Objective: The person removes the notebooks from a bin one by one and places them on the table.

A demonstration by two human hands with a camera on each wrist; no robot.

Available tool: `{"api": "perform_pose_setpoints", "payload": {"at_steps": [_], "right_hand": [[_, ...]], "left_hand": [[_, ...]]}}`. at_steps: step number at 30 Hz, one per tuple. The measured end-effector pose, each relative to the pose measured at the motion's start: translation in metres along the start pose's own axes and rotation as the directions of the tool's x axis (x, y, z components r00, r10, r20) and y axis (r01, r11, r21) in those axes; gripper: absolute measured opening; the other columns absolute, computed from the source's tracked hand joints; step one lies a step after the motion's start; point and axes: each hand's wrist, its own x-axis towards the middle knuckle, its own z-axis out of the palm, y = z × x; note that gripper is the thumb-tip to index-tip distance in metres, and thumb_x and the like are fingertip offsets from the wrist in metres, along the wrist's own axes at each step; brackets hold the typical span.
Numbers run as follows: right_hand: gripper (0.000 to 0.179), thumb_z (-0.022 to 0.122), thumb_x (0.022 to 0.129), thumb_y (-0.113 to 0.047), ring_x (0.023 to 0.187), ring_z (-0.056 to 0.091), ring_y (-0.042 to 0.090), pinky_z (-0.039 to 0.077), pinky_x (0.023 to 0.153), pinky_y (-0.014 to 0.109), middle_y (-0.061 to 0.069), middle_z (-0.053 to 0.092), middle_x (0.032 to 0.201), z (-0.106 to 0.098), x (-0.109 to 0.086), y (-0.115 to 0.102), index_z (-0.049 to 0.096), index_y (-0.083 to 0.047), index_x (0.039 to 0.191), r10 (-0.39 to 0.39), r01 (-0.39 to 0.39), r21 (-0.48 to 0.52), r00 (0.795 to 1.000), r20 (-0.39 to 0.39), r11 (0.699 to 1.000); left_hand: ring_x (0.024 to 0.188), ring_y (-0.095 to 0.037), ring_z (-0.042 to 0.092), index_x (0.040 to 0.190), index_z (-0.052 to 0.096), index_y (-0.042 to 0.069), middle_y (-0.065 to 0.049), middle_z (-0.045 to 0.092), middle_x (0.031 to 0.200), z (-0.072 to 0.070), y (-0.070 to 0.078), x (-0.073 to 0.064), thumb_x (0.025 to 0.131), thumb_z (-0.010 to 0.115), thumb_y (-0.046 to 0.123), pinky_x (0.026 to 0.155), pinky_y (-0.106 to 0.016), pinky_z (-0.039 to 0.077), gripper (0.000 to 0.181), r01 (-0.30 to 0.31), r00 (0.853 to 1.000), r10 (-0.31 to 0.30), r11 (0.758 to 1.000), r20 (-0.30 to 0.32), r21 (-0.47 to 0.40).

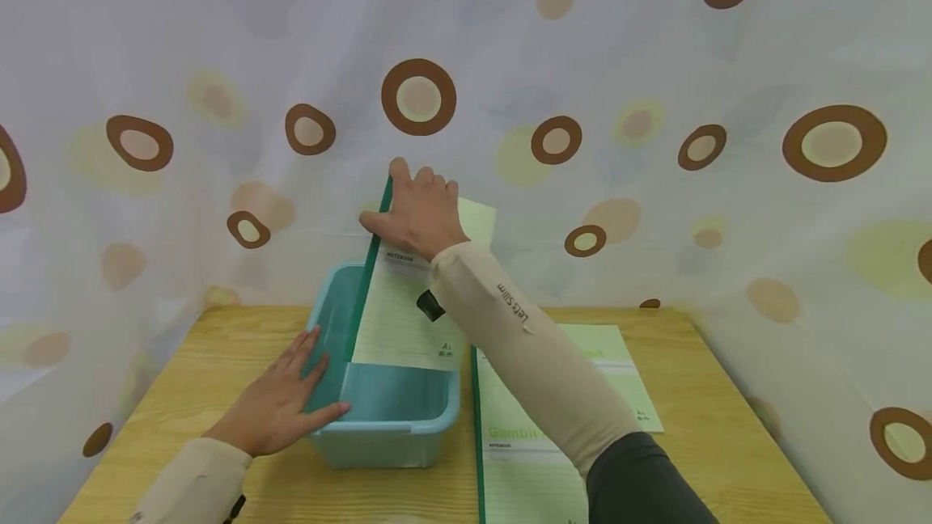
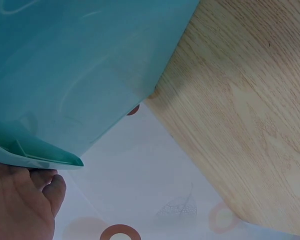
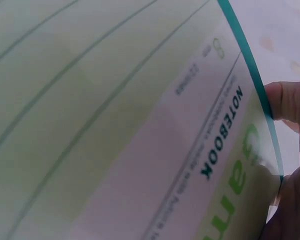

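Observation:
My right hand (image 1: 418, 213) grips a pale green notebook (image 1: 396, 314) near its top, by the dark green spine. The notebook stands nearly upright with its lower edge inside a light blue plastic bin (image 1: 393, 428). In the right wrist view the thumb and fingers (image 3: 290, 100) curl around the spine edge of the notebook (image 3: 140, 125). My left hand (image 1: 280, 399) rests on the bin's left rim with its fingers spread. In the left wrist view that hand (image 2: 22, 200) lies along the rim of the bin (image 2: 90, 65).
Two more pale green notebooks lie overlapping on the wooden table (image 1: 728, 427), right of the bin: a front one (image 1: 527, 475) and a back one (image 1: 604, 346), partly hidden by my right forearm. A spotted white curtain (image 1: 495, 63) hangs behind and on both sides.

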Motion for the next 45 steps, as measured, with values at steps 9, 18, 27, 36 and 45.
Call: {"api": "perform_pose_setpoints", "payload": {"at_steps": [9,18,27,36,45], "right_hand": [[0.047,0.057,0.081,-0.041,0.083,0.044,0.023,0.033,0.078,0.040,0.007,0.047,0.089,-0.027,-0.023,0.033,0.044,-0.012,0.116,0.023,-0.022,0.057,0.999,-0.025,0.998],[0.040,0.055,0.077,-0.035,0.077,0.045,0.026,0.032,0.075,0.042,0.010,0.048,0.084,-0.028,-0.058,0.092,0.047,-0.008,0.106,0.055,-0.056,0.008,0.998,0.025,0.998],[0.032,0.060,0.078,-0.034,0.068,0.040,0.024,0.028,0.067,0.040,0.008,0.042,0.072,-0.006,-0.100,0.157,0.044,-0.008,0.088,0.037,-0.034,-0.054,0.998,0.048,0.998],[0.030,0.063,0.078,-0.030,0.065,0.033,0.022,0.021,0.065,0.038,0.006,0.036,0.071,0.030,-0.145,0.220,0.042,-0.010,0.086,0.024,-0.020,-0.034,0.993,0.112,0.999],[0.036,0.064,0.079,-0.028,0.070,0.038,0.022,0.028,0.070,0.045,0.004,0.042,0.078,0.061,-0.175,0.263,0.052,-0.006,0.103,0.009,-0.007,-0.012,0.980,0.201,1.000]], "left_hand": [[0.142,-0.045,0.018,0.133,0.051,-0.012,-0.028,0.019,0.155,0.001,0.001,-0.001,0.090,0.052,0.060,0.108,-0.059,0.028,0.083,-0.013,1.000,0.013,1.000,-0.019,0.000],[0.142,-0.045,0.015,0.135,0.048,-0.011,-0.028,0.015,0.156,0.000,0.003,-0.002,0.092,0.049,0.060,0.109,-0.060,0.026,0.083,-0.002,1.000,0.002,1.000,0.016,-0.005],[0.142,-0.046,0.016,0.134,0.049,-0.012,-0.028,0.014,0.156,-0.001,0.002,-0.002,0.092,0.050,0.059,0.108,-0.061,0.026,0.083,-0.004,1.000,0.004,1.000,0.014,-0.009],[0.142,-0.045,0.016,0.134,0.049,-0.012,-0.028,0.015,0.156,0.000,0.003,-0.002,0.092,0.051,0.059,0.108,-0.061,0.026,0.083,-0.011,1.000,0.011,1.000,0.015,-0.021],[0.142,-0.046,0.016,0.134,0.049,-0.012,-0.028,0.014,0.156,-0.002,0.002,-0.002,0.092,0.052,0.058,0.108,-0.061,0.025,0.082,-0.015,1.000,0.016,1.000,0.010,-0.027]]}}
